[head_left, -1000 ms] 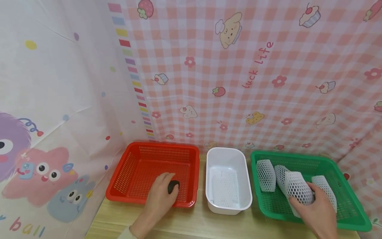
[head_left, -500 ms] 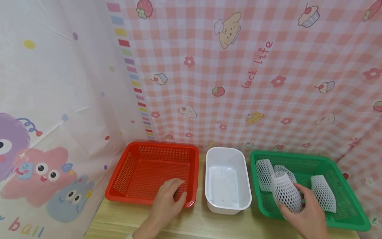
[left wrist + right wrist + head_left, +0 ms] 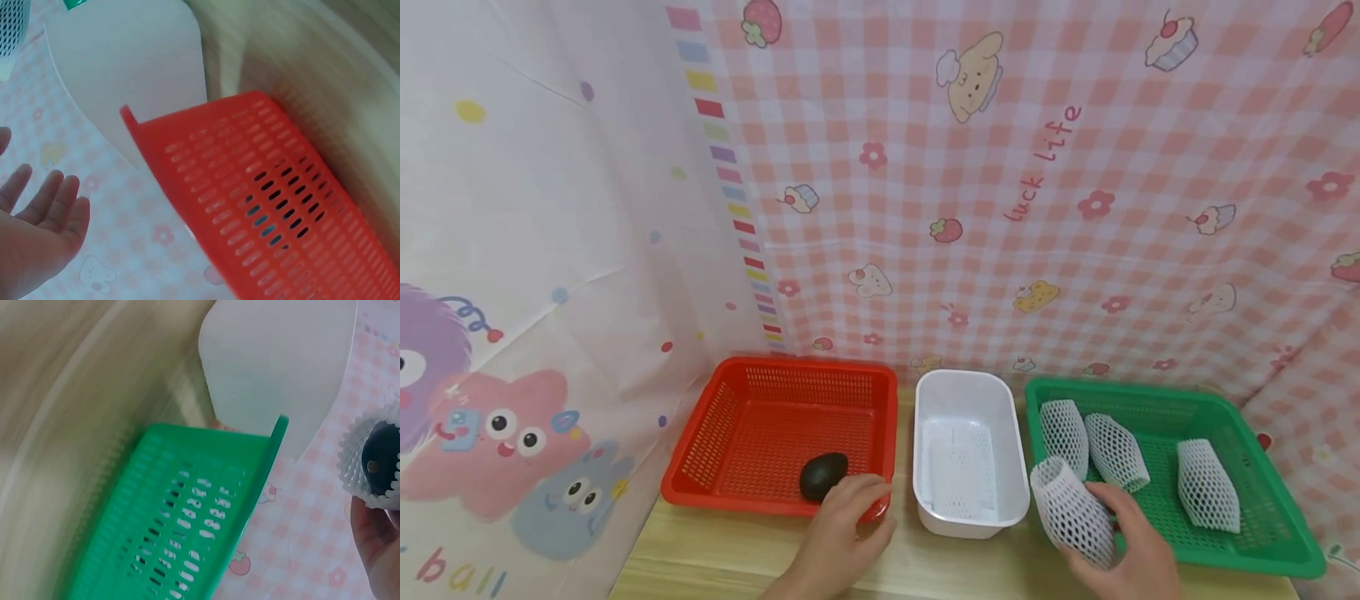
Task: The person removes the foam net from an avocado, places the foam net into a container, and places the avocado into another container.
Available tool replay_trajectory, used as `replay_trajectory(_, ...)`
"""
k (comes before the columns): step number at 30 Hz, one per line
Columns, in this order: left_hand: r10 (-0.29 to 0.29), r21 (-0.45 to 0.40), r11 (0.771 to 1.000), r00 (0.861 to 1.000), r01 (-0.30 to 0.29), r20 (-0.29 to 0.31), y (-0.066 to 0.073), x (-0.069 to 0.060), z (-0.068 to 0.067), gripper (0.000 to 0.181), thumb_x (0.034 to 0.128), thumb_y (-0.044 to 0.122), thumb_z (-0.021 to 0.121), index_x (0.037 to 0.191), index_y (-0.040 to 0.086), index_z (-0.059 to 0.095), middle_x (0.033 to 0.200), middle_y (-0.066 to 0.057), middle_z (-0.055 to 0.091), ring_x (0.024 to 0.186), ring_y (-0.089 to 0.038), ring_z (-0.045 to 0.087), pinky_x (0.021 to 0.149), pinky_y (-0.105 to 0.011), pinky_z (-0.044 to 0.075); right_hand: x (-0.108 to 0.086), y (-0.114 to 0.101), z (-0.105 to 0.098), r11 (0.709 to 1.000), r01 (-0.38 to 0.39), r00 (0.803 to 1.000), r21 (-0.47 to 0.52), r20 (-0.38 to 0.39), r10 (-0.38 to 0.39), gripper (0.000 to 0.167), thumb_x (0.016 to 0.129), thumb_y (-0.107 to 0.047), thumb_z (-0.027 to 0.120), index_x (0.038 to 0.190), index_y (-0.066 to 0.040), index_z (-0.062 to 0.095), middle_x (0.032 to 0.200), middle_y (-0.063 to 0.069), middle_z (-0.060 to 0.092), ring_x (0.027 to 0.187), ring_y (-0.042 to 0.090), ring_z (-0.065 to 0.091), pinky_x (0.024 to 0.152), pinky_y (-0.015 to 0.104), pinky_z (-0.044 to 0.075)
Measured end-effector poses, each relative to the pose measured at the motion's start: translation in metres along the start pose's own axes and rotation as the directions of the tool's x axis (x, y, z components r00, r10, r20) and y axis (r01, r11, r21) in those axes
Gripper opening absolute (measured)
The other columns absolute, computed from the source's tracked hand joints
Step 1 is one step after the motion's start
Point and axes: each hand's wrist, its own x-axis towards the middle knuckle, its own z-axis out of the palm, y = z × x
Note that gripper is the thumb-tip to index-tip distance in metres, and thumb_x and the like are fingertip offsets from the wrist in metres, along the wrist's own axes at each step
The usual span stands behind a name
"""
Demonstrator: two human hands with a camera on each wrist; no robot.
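Note:
A dark avocado lies bare in the front right part of the red basket. Just in front of it, over the basket's rim, my left hand has its fingers loosely bent and holds nothing. My right hand grips an avocado in a white foam net, raised at the front left corner of the green basket. Through the net's opening in the right wrist view, the dark avocado shows its stem end. Three more white foam nets lie in the green basket; their contents are not clearly visible.
Between the two baskets stands a white plastic tub with a perforated bottom. All three containers rest on a wooden table. Behind them hangs a pink checked curtain, close to their back rims.
My left hand has let go of the avocado in the red basket and drawn back toward the front right. The right hand has carried the netted avocado left and forward to the green basket's corner.

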Motion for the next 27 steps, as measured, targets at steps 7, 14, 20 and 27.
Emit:
replay_trajectory(7,0.083,0.002,0.997,0.997,-0.083,0.008,-0.002,-0.008,0.008,0.043,0.0780,0.014,0.090,0.118,0.011,0.075,0.122,0.001,0.070,0.113,-0.018,0.063,0.095,-0.040,0.053,-0.010,-0.007,0.008,0.998,0.050,0.997,0.024,0.058,-0.051,0.084,0.057,-0.016,0.102,0.130,-0.008,0.063,0.121,0.006,0.068,0.094,0.000,0.060,0.070,0.020,0.051)
replay_trajectory(14,0.183,0.024,0.983,0.983,-0.183,-0.006,-0.002,-0.014,0.019,0.043,0.0751,0.014,0.090,0.116,0.011,0.075,0.120,-0.001,0.072,0.110,-0.019,0.065,0.094,-0.041,0.052,-0.016,-0.002,0.019,0.985,0.130,0.966,0.111,0.208,-0.151,0.085,0.058,-0.021,0.102,0.130,-0.003,0.062,0.120,0.008,0.066,0.102,-0.001,0.060,0.072,0.026,0.055)
replay_trajectory(20,0.209,-0.013,0.978,0.976,-0.209,0.053,-0.002,-0.023,0.028,0.037,0.0806,0.014,0.087,0.116,0.013,0.075,0.117,0.000,0.070,0.108,-0.016,0.064,0.094,-0.039,0.053,-0.020,0.014,0.036,0.902,0.371,0.883,0.223,0.217,-0.416,0.085,0.068,-0.031,0.097,0.135,-0.002,0.054,0.125,0.011,0.062,0.115,0.005,0.059,0.077,0.028,0.056)
replay_trajectory(27,0.320,0.003,0.947,0.947,-0.320,-0.011,-0.012,-0.032,0.047,0.038,0.0777,0.018,0.086,0.114,0.014,0.075,0.111,0.001,0.070,0.104,-0.016,0.065,0.093,-0.034,0.051,-0.027,0.009,0.050,0.901,0.383,0.867,0.204,0.257,-0.427,0.076,0.070,-0.034,0.095,0.132,-0.007,0.059,0.121,0.011,0.066,0.109,0.009,0.064,0.076,0.030,0.057)
